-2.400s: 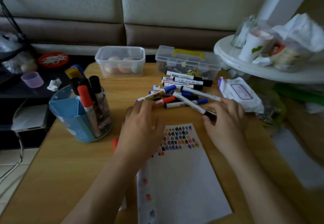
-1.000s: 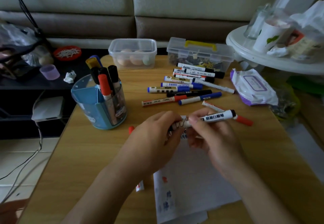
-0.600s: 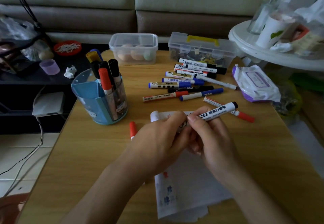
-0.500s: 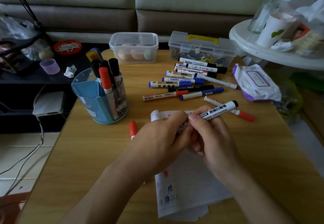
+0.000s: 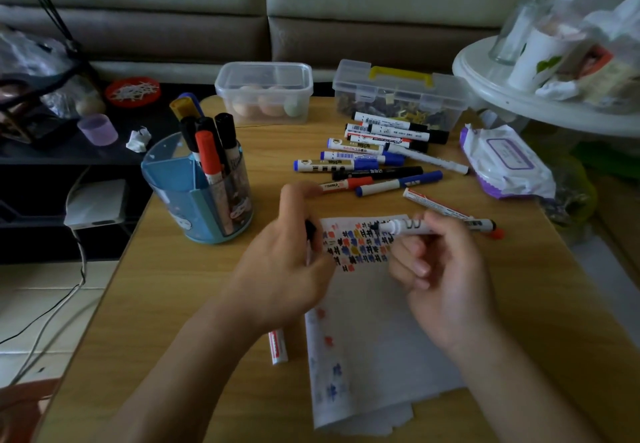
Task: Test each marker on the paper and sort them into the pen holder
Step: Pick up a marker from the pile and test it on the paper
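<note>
My right hand (image 5: 443,269) grips an uncapped white marker (image 5: 408,227), its black tip pointing left just above the paper (image 5: 367,321), which carries rows of coloured test marks. My left hand (image 5: 287,255) holds the black cap (image 5: 310,229) at the paper's left edge. The blue pen holder (image 5: 187,196) stands to the left with several markers upright in it. A pile of loose markers (image 5: 374,158) lies behind the paper. One red-capped marker (image 5: 450,212) lies behind my right hand. Another marker (image 5: 278,345) lies beside the paper, half under my left wrist.
Two clear plastic boxes (image 5: 265,92) (image 5: 398,96) stand at the table's far edge. A wet-wipes pack (image 5: 505,162) lies at the right. A cluttered white round table (image 5: 540,96) overhangs the right corner. The desk's left edge drops to floor and cables.
My hands have pulled apart: the cap came off the marker and stayed in my left hand, while my right hand turned the bare tip over the paper's marks.
</note>
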